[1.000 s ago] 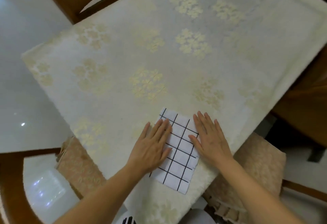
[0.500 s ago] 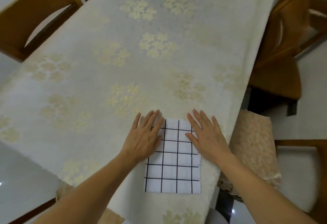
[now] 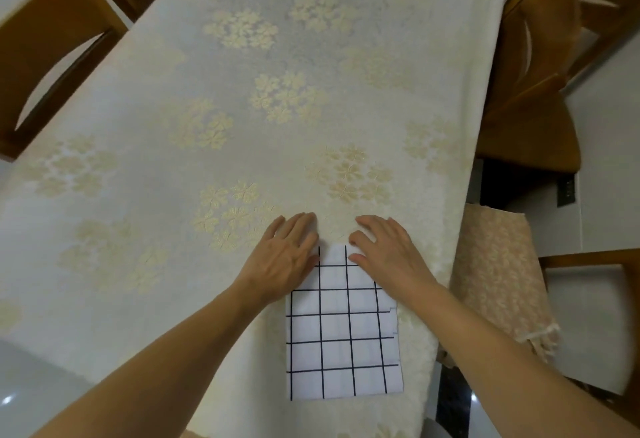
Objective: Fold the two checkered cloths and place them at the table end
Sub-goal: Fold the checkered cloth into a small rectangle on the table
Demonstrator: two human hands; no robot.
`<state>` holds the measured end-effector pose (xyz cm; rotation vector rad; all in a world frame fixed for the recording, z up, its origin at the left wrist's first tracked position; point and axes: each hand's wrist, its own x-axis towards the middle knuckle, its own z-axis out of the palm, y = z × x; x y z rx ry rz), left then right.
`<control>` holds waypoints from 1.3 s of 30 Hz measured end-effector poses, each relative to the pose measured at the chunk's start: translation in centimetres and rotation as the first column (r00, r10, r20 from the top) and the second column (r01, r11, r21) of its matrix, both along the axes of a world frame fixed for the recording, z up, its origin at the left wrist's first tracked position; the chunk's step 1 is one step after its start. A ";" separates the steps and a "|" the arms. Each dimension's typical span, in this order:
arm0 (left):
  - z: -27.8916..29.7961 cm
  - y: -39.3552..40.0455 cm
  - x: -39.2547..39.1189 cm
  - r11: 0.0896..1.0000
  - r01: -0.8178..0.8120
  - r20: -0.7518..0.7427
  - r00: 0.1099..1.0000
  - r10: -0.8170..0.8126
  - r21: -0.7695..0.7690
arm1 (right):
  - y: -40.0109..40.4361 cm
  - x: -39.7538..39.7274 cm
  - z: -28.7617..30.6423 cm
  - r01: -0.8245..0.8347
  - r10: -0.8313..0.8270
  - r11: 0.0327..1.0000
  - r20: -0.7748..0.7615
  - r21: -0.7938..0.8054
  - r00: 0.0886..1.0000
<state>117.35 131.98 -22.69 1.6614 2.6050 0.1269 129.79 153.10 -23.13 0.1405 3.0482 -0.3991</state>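
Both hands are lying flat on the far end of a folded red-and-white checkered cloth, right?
Not quite: the head view shows the folded checkered cloth is white with black grid lines, not red-and-white. The left hand and right hand do lie flat on its far end.

cloth (image 3: 343, 337) on table (image 3: 242, 98) (near edge, seemingly)

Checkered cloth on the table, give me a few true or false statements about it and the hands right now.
1. The cloth lies folded flat on the tablecloth. True.
2. The left hand is lifting the cloth off the table. False: it rests flat on the cloth's far left corner.
3. The right hand rests on the cloth's far right corner. True.
4. The cloth sits at the middle of the table. False: it lies near the near edge, toward the right side.
5. A chair stands right of the table. True.
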 end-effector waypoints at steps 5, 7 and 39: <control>-0.6 0.8 0.4 1.000 -0.029 -0.008 1.000 0.029 -0.004 | -0.1 0.0 -0.6 0.001 -0.001 1.000 -0.023 -0.003 1.000; -0.7 0.8 0.4 1.000 0.002 -0.017 1.000 -0.002 -0.004 | -0.1 -0.1 -0.5 0.000 0.000 1.000 -0.029 -0.016 1.000; 0.1 2.0 -0.1 0.998 -0.057 0.187 0.981 0.052 0.019 | 0.1 -1.5 0.9 -0.062 0.066 0.992 0.035 -0.106 0.997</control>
